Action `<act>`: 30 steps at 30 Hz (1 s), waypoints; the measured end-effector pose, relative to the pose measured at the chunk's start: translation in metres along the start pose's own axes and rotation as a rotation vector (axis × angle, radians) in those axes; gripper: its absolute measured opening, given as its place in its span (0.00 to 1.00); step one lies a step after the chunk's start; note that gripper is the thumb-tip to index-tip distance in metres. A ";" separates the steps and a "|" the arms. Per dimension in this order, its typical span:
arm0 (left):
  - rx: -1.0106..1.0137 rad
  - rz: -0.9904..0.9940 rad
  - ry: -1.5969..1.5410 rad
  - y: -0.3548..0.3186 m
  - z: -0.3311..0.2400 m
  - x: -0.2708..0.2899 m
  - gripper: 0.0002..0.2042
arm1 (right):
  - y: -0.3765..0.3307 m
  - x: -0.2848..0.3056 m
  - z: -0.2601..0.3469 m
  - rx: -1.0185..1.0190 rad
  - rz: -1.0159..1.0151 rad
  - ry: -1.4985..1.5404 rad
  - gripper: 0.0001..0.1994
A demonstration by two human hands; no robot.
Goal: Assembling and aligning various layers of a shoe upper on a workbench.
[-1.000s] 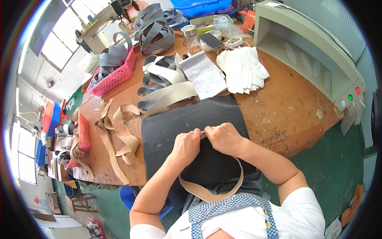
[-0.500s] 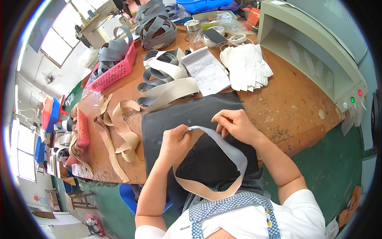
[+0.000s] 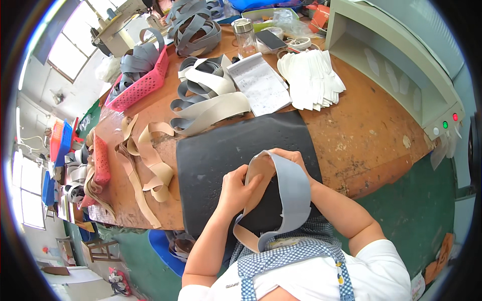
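Observation:
A looped band [image 3: 295, 193], grey-blue outside and tan inside, hangs between my hands over a black mat [image 3: 211, 165]. My left hand [image 3: 236, 189] pinches the band's left side, its thumb pressed on the tan inner face. At the far top of the loop, my right hand [image 3: 296, 159] is closed on the band, its fingers partly hidden behind the grey face. The lower part of the loop hangs near my checked apron [image 3: 296, 253]. Left of the mat lie loose tan strips [image 3: 155, 168], and beyond it are folded grey and cream strips [image 3: 211, 113].
Behind the mat are a notepad [image 3: 258, 83], a glass jar [image 3: 245, 37], a phone [image 3: 270, 39] and fanned white pieces [image 3: 311, 78]. Pink baskets [image 3: 143, 85] of strips stand at left. A beige machine [image 3: 401, 65] with lit buttons borders the right side of the wooden table [image 3: 366, 125].
The loop has turned and narrowed, showing more of its grey outer face. My hands have come closer together; my right hand has moved down to the band, and my left hand has shifted right and nearer me.

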State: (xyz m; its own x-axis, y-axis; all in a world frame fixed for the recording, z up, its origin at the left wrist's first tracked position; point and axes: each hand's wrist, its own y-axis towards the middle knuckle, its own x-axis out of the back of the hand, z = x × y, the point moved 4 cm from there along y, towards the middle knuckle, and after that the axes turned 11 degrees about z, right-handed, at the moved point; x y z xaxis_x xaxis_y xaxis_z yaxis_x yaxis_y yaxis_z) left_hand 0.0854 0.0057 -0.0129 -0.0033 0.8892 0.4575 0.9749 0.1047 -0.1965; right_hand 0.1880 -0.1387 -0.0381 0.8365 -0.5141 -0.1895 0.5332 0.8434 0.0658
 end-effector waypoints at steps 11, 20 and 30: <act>0.149 0.161 -0.533 -0.019 0.012 -0.010 0.13 | 0.002 0.025 -0.004 0.044 -0.426 -0.080 0.07; 0.024 0.074 -0.308 -0.015 0.012 -0.012 0.13 | 0.003 0.026 -0.004 0.127 -0.367 -0.260 0.06; 0.018 -0.040 -0.081 -0.005 0.006 -0.009 0.09 | 0.001 0.022 -0.004 0.107 -0.267 0.019 0.03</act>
State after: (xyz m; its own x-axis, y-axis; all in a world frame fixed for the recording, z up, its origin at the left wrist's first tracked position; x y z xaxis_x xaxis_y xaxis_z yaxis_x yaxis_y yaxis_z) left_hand 0.0790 -0.0001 -0.0215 -0.0608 0.9172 0.3939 0.9695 0.1482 -0.1953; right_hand 0.2063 -0.1484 -0.0457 0.6624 -0.7121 -0.2327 0.7457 0.6565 0.1139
